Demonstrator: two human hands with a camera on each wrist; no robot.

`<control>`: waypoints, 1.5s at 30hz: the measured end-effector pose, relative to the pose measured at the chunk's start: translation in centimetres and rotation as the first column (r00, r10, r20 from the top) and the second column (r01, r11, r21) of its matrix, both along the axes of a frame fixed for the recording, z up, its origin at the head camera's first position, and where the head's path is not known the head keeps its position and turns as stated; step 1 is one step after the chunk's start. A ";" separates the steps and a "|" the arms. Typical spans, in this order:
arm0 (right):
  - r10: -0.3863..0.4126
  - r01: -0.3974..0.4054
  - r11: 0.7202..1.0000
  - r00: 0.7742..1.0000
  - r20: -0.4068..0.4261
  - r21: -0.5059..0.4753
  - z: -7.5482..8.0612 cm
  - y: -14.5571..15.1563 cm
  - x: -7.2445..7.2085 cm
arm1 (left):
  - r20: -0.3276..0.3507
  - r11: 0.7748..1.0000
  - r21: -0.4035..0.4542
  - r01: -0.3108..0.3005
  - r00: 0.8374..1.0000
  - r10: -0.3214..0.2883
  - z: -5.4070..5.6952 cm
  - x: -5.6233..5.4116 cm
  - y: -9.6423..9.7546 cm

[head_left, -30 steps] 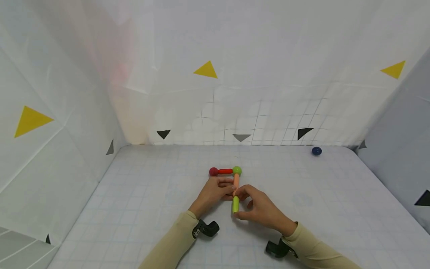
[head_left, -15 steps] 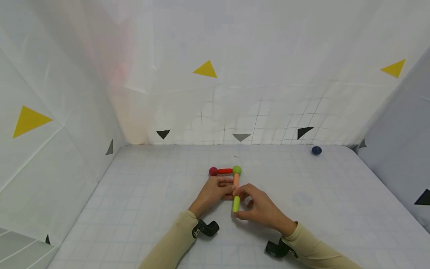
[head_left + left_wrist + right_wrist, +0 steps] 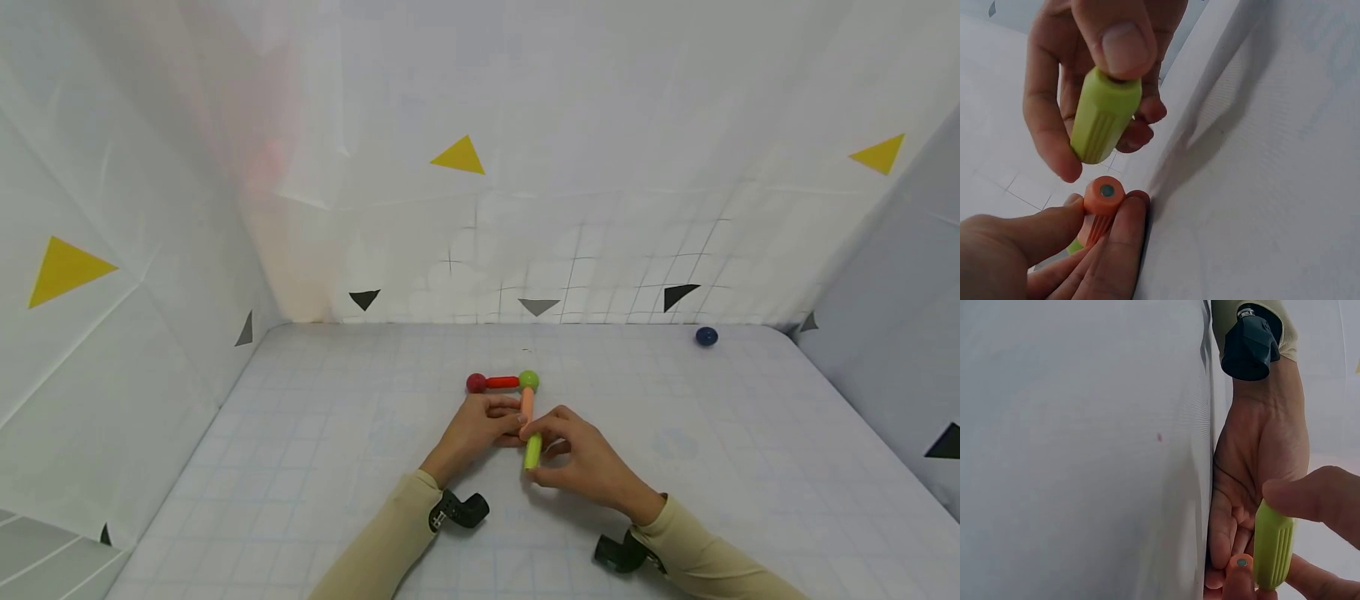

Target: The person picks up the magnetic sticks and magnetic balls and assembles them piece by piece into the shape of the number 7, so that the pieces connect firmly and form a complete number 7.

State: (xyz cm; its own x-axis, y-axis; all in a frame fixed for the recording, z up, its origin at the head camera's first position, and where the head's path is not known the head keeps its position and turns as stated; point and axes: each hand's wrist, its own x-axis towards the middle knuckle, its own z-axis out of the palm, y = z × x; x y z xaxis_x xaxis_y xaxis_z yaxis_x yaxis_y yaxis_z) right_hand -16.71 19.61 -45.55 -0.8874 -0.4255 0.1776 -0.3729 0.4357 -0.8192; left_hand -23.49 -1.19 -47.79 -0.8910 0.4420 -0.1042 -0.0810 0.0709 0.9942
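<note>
In the head view my left hand (image 3: 474,429) pinches an orange magnetic rod (image 3: 528,402) between thumb and fingers, low over the table. Its far end meets a lime green ball (image 3: 528,380), from which a red magnetic rod (image 3: 502,382) runs left to a dark red ball (image 3: 476,383). My right hand (image 3: 585,458) holds a yellow-green magnetic rod (image 3: 533,452) by its two ends, thumb at the near one. The left wrist view shows this yellow-green rod (image 3: 1102,119) tilted and apart from the orange rod's end (image 3: 1105,192), where a grey metal disc shows.
A dark blue ball (image 3: 707,336) lies at the back right of the white gridded table (image 3: 337,400). White sheeting (image 3: 637,125) with yellow and black triangles stands behind and on both sides. Each wrist bears a black camera (image 3: 467,510).
My right hand has shifted slightly right and away from me, and the yellow-green rod has tilted out of line with the orange one. My left hand and the other pieces stay put.
</note>
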 end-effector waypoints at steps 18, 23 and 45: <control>0.066 -0.051 0.986 0.994 0.090 -0.160 -0.2 0.3 -0.1 | 0.011 0.999 0.033 0.009 1.000 -0.010 0.1 0.0 0.1; 0.044 -0.034 0.988 0.997 0.069 -0.150 -0.1 0.1 0.0 | -0.018 1.000 -0.008 0.000 1.000 -0.001 0.3 0.0 0.0; -0.055 0.063 0.982 0.997 0.051 -0.179 -0.2 0.8 -0.4 | -0.029 0.999 -0.052 -0.007 1.000 0.005 0.0 0.0 0.0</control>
State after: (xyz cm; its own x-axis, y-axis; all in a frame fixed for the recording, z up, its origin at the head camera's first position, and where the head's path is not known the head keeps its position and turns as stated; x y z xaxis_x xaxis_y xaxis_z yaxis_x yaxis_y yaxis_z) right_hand -17.12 20.43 -45.70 -0.9189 -0.3365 0.2059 -0.3116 0.2991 -0.9019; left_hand -23.50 -1.16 -47.82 -0.8965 0.4313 -0.1015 -0.0533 0.1225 0.9910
